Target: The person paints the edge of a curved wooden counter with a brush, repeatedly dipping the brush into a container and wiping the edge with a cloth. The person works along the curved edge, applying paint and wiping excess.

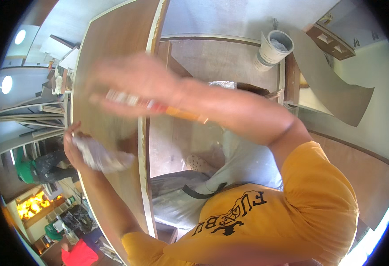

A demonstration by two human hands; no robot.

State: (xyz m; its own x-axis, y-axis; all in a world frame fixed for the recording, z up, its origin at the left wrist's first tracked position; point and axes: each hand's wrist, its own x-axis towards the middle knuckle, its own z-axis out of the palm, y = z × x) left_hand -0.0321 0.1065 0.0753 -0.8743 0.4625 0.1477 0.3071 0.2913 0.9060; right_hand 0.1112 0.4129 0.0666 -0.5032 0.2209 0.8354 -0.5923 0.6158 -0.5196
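My right hand point(134, 79), blurred by motion, is over the brown wood-veneer panel point(114, 43). It grips a slim tool point(181, 114) with an orange and red body and a pale lettered part; its kind cannot be told. Lower on the same panel, near its left edge, my left hand point(73, 146) holds a crumpled whitish cloth or plastic wad point(101, 154). The panel's narrow edge point(144, 149) facing me looks pale and rough, with yellowish marks along it. My right forearm crosses above an open recess beside the panel.
A white bucket point(261, 61) with a greyish content stands at the upper right. Beside it a curved thin brown sheet point(337, 89) leans. Below the right forearm is a clog point(199, 163). People in green point(31, 171) and red point(79, 254) are beyond the panel, near stacked strips point(38, 116).
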